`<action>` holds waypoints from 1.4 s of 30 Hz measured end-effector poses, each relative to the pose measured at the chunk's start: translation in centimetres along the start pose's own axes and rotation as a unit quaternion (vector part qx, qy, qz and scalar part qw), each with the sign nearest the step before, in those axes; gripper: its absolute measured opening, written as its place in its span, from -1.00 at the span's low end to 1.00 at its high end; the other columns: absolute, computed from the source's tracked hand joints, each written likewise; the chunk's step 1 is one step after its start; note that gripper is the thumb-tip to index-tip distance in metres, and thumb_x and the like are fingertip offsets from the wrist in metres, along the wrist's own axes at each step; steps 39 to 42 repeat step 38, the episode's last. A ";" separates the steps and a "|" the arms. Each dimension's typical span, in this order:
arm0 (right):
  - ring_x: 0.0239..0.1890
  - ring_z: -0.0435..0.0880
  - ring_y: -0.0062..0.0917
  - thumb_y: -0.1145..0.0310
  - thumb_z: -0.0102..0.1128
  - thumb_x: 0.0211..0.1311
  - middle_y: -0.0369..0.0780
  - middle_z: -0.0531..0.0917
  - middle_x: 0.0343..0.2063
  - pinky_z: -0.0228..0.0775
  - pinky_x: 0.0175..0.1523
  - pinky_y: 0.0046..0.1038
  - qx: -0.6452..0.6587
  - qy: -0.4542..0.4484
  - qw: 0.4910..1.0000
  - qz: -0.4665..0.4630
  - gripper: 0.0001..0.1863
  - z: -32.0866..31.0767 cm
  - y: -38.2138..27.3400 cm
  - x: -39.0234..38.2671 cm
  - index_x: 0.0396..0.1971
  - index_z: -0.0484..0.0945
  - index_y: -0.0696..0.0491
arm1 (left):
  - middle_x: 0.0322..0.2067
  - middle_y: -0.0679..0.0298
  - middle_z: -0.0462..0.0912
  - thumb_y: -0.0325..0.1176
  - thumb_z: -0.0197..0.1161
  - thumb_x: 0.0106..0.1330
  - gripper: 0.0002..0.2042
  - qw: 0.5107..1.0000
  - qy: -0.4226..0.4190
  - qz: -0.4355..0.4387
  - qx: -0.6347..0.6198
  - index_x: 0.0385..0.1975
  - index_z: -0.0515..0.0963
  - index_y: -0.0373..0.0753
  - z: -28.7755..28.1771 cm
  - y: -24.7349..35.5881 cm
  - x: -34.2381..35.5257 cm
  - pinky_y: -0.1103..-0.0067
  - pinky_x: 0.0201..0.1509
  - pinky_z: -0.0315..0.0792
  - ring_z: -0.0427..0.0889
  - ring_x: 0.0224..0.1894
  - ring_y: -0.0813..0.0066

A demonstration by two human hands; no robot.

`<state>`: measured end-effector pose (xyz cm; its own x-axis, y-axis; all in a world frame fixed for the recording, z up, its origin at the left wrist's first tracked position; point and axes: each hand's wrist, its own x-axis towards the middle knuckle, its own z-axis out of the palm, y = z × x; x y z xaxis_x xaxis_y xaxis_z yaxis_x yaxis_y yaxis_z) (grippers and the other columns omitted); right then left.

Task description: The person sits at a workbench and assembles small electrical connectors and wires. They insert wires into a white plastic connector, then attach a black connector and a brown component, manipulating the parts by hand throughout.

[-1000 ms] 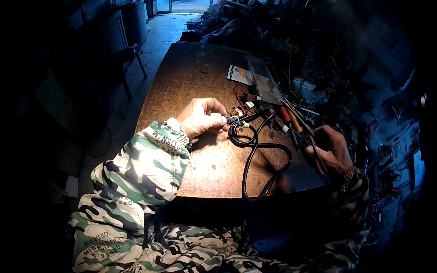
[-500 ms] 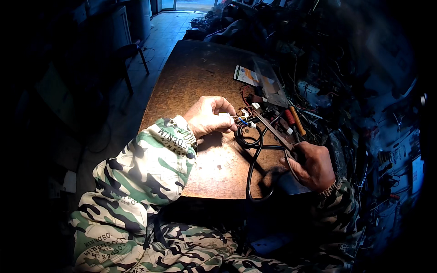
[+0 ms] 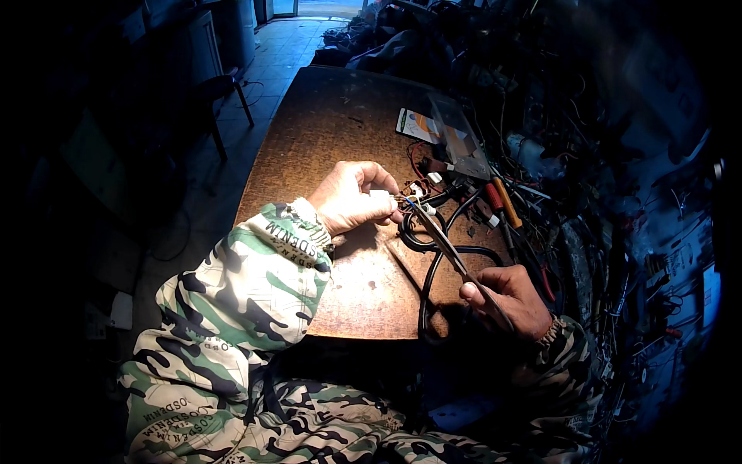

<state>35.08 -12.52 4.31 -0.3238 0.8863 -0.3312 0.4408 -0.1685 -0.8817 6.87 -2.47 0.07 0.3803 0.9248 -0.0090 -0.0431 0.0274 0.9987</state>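
Head view | left hand (image 3: pixel 352 203) pinches small wired part (image 3: pixel 408 203) | right hand (image 3: pixel 506 298) grips long tool (image 3: pixel 444 243)

Green-white-black camouflage sleeves (image 3: pixel 255 278), ribbed cuffs, bare hands.

On the table (image 3: pixel 325 139), the left hand (image 3: pixel 352 199) rests near the middle, pinching a small connector (image 3: pixel 384 195) with short wires at its fingertips. The right hand (image 3: pixel 506 298) sits nearer the front edge and to the right, holding a long thin tool (image 3: pixel 447 243) that slants up and leftward, its tip meeting the connector. A looped cable (image 3: pixel 433 263) lies on the table between the two hands, passing under the tool. Behind the cable and to the right lie two screwdrivers (image 3: pixel 502 203) side by side. Farther back sits a flat packet (image 3: pixel 417 124), with a clear plastic sheet (image 3: pixel 460 139) overlapping its right side. A tangle of wires (image 3: pixel 587 201) crowds the table's right edge. A chair (image 3: pixel 220 100) stands on the floor left of the table.
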 end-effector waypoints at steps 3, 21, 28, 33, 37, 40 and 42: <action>-0.76 0.40 -0.73 0.07 0.31 0.31 -0.36 0.45 -0.78 0.11 -0.68 -0.64 0.017 -0.001 1.000 0.001 -0.51 0.0 0.0 0.1 -0.62 0.56 0.19 | -0.30 0.10 0.70 -0.57 0.31 0.20 -0.80 1.000 0.005 0.011 0.018 -0.19 0.52 -0.41 0.0 0.1 -0.1 0.61 -0.17 0.65 0.75 -0.25 0.45; -0.58 0.59 -0.12 0.20 0.46 0.01 -0.06 0.55 -0.61 0.40 -0.48 -0.18 -0.447 0.227 0.833 -0.234 -0.62 0.7 1.4 0.1 -0.56 0.46 0.16 | -0.26 0.18 0.67 -0.58 0.28 0.21 -0.85 0.995 -0.014 0.064 0.074 -0.24 0.54 -0.37 0.1 0.0 -0.1 0.62 -0.12 0.63 0.75 -0.20 0.48; -0.56 0.64 -0.25 0.23 0.50 -0.06 -0.10 0.59 -0.57 0.45 -0.49 -0.28 -0.584 0.217 0.750 -0.222 -0.63 0.6 -1.8 -0.4 -0.56 0.49 0.16 | -0.27 0.21 0.67 -0.59 0.25 0.24 -0.86 0.989 -0.025 0.082 0.116 -0.22 0.55 -0.38 0.6 0.0 -0.5 0.62 -0.10 0.63 0.74 -0.20 0.49; -0.56 0.66 -0.32 0.26 0.47 -0.08 -0.13 0.59 -0.58 0.47 -0.49 -0.33 -0.617 0.209 0.709 -0.270 -0.67 0.2 -3.0 1.1 -0.58 0.49 0.15 | -0.35 0.26 0.69 -0.54 0.32 0.15 -0.83 0.993 -0.027 0.078 0.089 -0.25 0.59 -0.30 0.0 -0.3 -1.1 0.62 -0.18 0.58 0.67 -0.31 0.58; -0.55 0.66 -0.33 0.28 0.45 -0.07 -0.15 0.58 -0.63 0.49 -0.48 -0.34 -0.625 0.193 0.699 -0.289 -0.70 -1.3 -3.4 1.4 -0.58 0.49 0.14 | -0.36 0.29 0.70 -0.51 0.37 0.13 -0.81 0.981 -0.065 0.126 0.131 -0.25 0.60 -0.25 0.4 -0.8 -0.3 0.59 -0.17 0.58 0.66 -0.31 0.59; -0.54 0.67 -0.31 0.27 0.45 -0.07 -0.15 0.59 -0.61 0.50 -0.47 -0.34 -0.629 0.186 0.694 -0.298 -0.69 -1.5 -3.3 1.9 -0.58 0.49 0.14 | -0.35 0.29 0.70 -0.51 0.34 0.17 -0.81 0.975 -0.063 0.145 0.153 -0.22 0.60 -0.23 0.0 -1.1 -0.1 0.56 -0.19 0.60 0.68 -0.33 0.58; -0.54 0.67 -0.31 0.27 0.45 -0.07 -0.15 0.59 -0.61 0.50 -0.47 -0.34 -0.629 0.186 0.694 -0.298 -0.69 -1.5 -3.3 1.9 -0.58 0.49 0.14 | -0.35 0.29 0.70 -0.51 0.34 0.17 -0.81 0.975 -0.063 0.145 0.153 -0.22 0.60 -0.23 0.0 -1.1 -0.1 0.56 -0.19 0.60 0.68 -0.33 0.58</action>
